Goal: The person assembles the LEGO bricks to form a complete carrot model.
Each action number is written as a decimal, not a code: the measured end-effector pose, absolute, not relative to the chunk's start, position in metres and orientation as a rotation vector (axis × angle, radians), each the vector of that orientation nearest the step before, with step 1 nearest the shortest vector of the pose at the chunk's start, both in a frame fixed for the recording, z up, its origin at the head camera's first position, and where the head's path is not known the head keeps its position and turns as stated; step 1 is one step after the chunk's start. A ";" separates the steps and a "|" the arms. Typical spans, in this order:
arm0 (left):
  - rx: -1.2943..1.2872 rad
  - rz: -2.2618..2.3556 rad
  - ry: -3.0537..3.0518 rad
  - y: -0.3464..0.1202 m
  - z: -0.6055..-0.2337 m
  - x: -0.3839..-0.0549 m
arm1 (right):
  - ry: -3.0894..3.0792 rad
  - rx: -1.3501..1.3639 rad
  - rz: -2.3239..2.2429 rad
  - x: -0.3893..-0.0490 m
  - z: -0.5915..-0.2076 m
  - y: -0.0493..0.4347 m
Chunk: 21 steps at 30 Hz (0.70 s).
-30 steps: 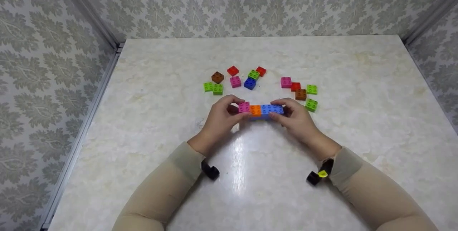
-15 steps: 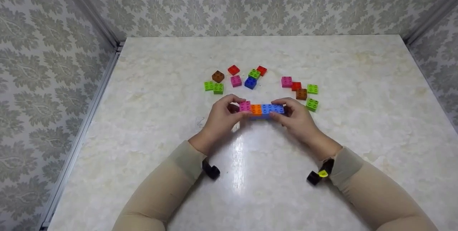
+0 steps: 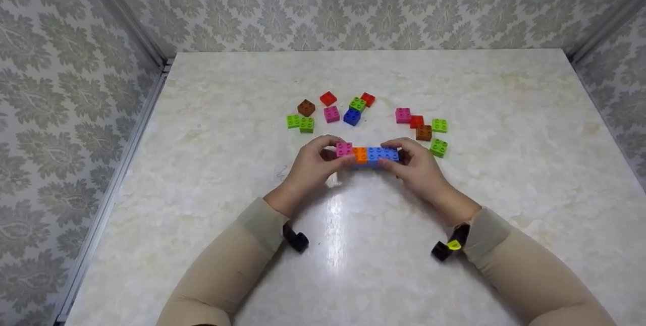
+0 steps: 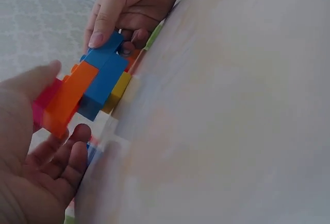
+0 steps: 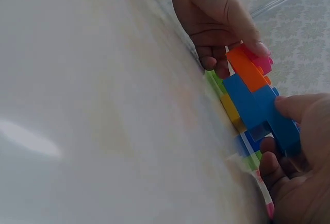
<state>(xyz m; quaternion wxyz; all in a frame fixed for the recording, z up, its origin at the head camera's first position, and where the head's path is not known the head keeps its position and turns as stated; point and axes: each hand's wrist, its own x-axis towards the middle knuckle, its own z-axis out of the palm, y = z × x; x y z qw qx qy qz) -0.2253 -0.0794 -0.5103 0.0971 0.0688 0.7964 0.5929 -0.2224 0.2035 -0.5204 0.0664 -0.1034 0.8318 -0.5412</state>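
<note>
A stack of joined toy building bricks spans the gap between both hands in the head view. Its upper layer has an orange brick and a blue brick, with a pink brick topping the left end. Underneath are another blue brick and, lowest, a yellow brick. The left hand holds the pink and orange end, thumb on the near side. At the other end, the right hand pinches the upper blue brick between thumb and fingers. Fingers partly cover both ends.
Behind the hands lie several loose bricks on the marbled table, including a brown brick, a dark blue brick and a green brick. Near the right hand is another green brick. Patterned walls border the table.
</note>
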 end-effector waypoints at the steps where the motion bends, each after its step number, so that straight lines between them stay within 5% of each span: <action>1: 0.181 1.762 2.336 -0.080 -0.510 -0.225 | 2.514 -0.312 -1.623 -0.222 -0.521 0.203; 21: -0.175 1.967 1.877 -0.073 -0.500 -0.226 | 2.563 -0.351 -1.577 -0.221 -0.517 0.202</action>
